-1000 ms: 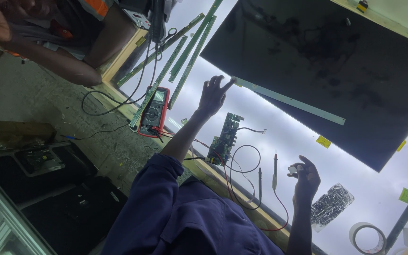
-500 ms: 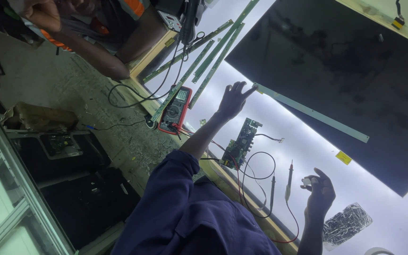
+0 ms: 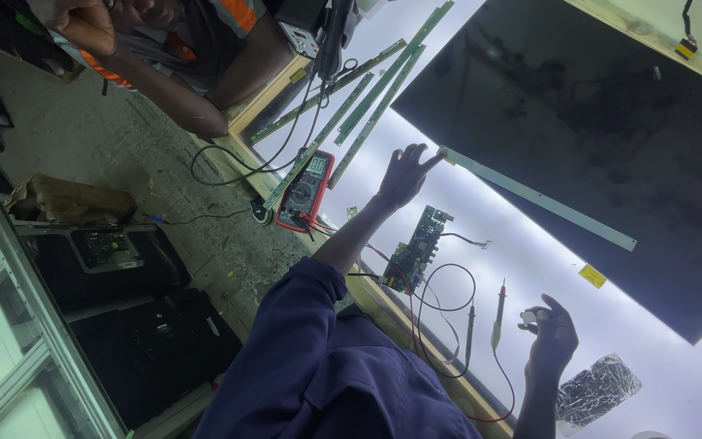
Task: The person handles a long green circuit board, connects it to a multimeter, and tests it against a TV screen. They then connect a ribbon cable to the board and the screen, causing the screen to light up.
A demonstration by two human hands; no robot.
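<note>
The left hand (image 3: 404,175), fingers apart, touches the near end of the long white strip (image 3: 538,197) lying at two o'clock on the lit bench (image 3: 522,268), probably light, thin and bendable, while the right hand (image 3: 552,337) pinches a small white piece (image 3: 534,316).

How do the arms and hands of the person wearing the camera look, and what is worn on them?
Both hands are bare, with no gloves. The left hand and forearm are uncovered, and a loose dark blue sleeve is pushed up to about the elbow. The right hand and the visible forearm are also uncovered. No watch, ring or marking is visible in this dim view.
</note>
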